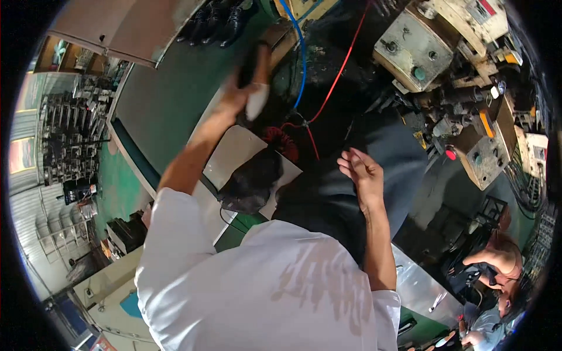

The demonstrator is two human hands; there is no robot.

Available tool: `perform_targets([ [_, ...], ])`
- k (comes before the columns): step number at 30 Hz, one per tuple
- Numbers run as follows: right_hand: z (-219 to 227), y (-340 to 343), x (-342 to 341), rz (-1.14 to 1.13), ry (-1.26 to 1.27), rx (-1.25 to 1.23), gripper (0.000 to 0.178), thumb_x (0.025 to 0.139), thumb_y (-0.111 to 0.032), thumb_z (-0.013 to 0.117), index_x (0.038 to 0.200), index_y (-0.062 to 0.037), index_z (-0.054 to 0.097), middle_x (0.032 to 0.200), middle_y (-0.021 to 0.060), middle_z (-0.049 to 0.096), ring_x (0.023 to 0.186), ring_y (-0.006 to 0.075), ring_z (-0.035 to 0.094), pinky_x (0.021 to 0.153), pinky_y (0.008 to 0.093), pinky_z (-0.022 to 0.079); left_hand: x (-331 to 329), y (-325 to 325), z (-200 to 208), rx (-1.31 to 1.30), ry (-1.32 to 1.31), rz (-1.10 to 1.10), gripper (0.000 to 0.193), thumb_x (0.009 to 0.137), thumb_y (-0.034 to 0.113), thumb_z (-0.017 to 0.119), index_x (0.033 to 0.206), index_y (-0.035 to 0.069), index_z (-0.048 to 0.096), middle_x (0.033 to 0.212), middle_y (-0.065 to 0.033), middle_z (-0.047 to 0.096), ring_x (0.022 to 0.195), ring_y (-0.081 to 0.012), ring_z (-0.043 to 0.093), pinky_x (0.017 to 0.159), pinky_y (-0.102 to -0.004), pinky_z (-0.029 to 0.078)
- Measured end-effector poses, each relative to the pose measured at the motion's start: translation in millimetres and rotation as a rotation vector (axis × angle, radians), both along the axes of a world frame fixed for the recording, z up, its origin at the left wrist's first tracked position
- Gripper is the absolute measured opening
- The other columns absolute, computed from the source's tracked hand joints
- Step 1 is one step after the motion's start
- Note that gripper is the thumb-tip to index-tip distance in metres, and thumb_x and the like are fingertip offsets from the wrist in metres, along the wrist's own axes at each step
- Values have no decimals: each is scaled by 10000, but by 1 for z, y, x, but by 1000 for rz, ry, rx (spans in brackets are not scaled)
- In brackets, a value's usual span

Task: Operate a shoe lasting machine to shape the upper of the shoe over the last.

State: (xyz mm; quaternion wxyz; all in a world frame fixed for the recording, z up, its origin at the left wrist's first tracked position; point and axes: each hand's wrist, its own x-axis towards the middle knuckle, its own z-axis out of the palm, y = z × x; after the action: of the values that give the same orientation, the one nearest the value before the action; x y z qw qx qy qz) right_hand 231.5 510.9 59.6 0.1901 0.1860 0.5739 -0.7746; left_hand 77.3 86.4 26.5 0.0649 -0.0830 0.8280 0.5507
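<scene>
My left hand [237, 96] reaches forward and is closed on a black shoe [250, 65], which is smeared by motion. A white piece [256, 103] shows at the shoe's near end; what it is I cannot tell. Over the dark cloth on my lap, my right hand [364, 175] hovers with its fingers curled in towards the thumb, and nothing shows in them. Several black shoes [218, 24] stand in a row on the green surface [161, 96] ahead on the left.
A blue hose [302, 52] and a red hose [345, 52] hang ahead of me. Machines with a control box [413, 50] and a second box [483, 155] stand on the right. A dark bundle [253, 182] lies by my left side. Other people [497, 263] work at lower right.
</scene>
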Motion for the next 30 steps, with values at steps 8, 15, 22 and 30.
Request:
perform_targets([
  [8, 9, -12, -18, 5, -89, 112, 495, 1142, -183, 591, 1515, 134, 514, 1346, 238, 713, 1080, 315, 786, 853, 377, 681, 30, -196, -57, -1292, -284, 155, 1055, 993, 250, 720, 1771, 413, 26, 1602, -425, 373, 1406, -568, 528, 1109, -640, 496],
  [15, 15, -22, -15, 56, -73, 250, 495, 1136, -197, 616, 1510, 115, 525, 1373, 244, 692, 1086, 322, 781, 837, 364, 679, 18, -252, -71, -1285, -261, 102, 865, 1111, 86, 469, 1744, 515, 65, 1749, -316, 254, 1499, -516, 459, 1167, -653, 446],
  [22, 1, -22, -6, 54, -67, 297, 480, 1132, -221, 636, 1481, 97, 547, 1383, 235, 690, 1099, 312, 776, 866, 364, 670, -10, -298, -83, -1347, -377, 71, 908, 1114, 19, 448, 1740, 535, 40, 1789, -276, 198, 1540, -487, 430, 1169, -656, 449],
  [30, 2, -28, -3, 61, -33, 294, 515, 1134, -242, 630, 1491, 117, 532, 1395, 253, 680, 1119, 323, 770, 911, 375, 662, -17, -322, -99, -1392, -396, 57, 1018, 1072, -8, 561, 1741, 532, 16, 1806, -303, 85, 1542, -554, 395, 1159, -614, 478],
])
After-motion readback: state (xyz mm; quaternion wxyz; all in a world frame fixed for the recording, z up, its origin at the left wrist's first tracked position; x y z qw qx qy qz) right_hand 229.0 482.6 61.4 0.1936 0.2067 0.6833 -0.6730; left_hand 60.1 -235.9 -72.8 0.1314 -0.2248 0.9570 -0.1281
